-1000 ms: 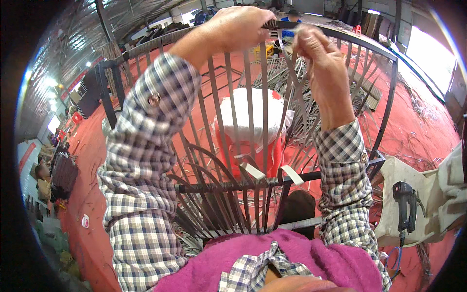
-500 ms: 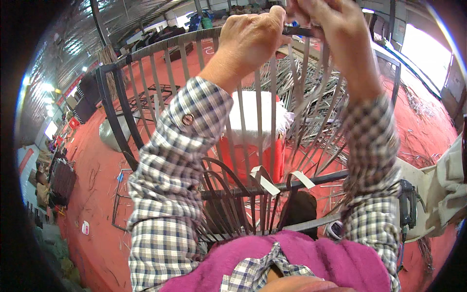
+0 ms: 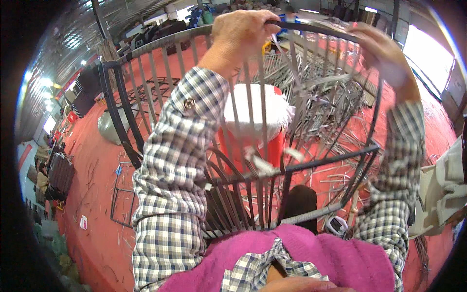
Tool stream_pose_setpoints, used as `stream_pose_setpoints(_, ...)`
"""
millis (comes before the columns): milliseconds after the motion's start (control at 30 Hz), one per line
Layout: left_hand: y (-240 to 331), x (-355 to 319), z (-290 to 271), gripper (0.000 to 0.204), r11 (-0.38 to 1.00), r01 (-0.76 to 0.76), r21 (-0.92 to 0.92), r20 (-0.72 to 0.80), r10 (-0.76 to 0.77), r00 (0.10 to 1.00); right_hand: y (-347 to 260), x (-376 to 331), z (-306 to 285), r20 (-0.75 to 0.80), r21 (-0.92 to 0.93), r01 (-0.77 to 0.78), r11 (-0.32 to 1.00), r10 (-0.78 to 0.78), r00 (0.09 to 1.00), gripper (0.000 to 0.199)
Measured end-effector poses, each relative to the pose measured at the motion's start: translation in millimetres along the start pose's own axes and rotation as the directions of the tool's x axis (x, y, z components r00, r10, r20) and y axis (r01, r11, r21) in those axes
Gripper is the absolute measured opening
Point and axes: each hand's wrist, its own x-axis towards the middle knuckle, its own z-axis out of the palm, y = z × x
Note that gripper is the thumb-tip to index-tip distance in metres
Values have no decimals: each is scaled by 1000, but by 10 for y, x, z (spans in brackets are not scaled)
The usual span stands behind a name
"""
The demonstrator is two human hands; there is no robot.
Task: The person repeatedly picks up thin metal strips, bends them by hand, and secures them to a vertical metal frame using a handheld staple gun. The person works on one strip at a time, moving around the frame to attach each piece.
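Observation:
A dark chair frame strung with upright flat grey-brown strips (image 3: 263, 107) stands before me, its curved top rail (image 3: 311, 27) at the far side. My left hand (image 3: 241, 31) is closed over that rail left of centre, fingers wrapped round it. Farther right along the rail is my right hand (image 3: 382, 51), smeared by motion; whether it holds a strip cannot be made out. A loose strip (image 3: 294, 53) hangs slantwise between the hands. Lower down, pale strip ends (image 3: 263, 165) fold over the frame's crossbar (image 3: 335, 158).
Beyond the strips stands a red container with a white cover (image 3: 255, 104). Behind it lies a large heap of loose strips (image 3: 323, 92) on the red floor (image 3: 97, 233). A thin metal frame (image 3: 115, 202) lies left; beige cloth (image 3: 440, 190) hangs at right. Another person (image 3: 43, 180) is far left.
My right hand has moved away from my left, to the right and down along the top rail. My left hand stays on the rail, shifted slightly left.

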Motion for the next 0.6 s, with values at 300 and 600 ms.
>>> stream_pose_setpoints(300,-345,-110,494,24,989,-62,-137,-18,60,998,1491,-3692,-1341,-724,72,-807,587,587,362,35)
stream_pose_setpoints(600,-286,-60,666,30,992,94,-86,68,-89,994,-79,-3891,-438,-767,279,-296,914,397,504,28)
